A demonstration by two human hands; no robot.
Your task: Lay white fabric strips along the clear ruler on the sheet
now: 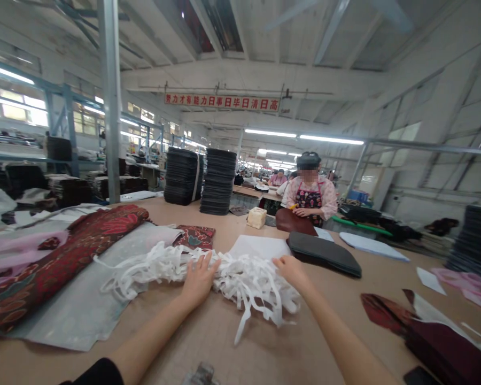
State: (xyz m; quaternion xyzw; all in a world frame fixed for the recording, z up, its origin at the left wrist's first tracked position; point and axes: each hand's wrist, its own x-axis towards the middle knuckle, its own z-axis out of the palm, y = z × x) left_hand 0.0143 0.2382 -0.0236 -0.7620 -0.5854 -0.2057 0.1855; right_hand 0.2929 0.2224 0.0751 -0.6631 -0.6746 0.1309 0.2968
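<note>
Bundle of white strips (250, 280) lies loose and tangled across the middle of the brown table (172, 331), its left end over a pale sheet (80, 310), a paper sheet (260, 246) behind it.

Left hand (200, 275): palm down on the strips, fingers spread apart, no closed grip seen. Right hand (292, 269): at the bundle's right end, fingers curled inward (whether they pinch any strip, I cannot tell).

Step in hand, as I judge it: gathering or settling the strips, both hands working the one heap. Next move would call for the fingers closing around the whole width, tails included; several hang loose toward the near side and could easily be missed or snag.

Nearby: rolled patterned cloth (64, 262) to the left, dark pad (324, 252) beyond the right hand.
</note>
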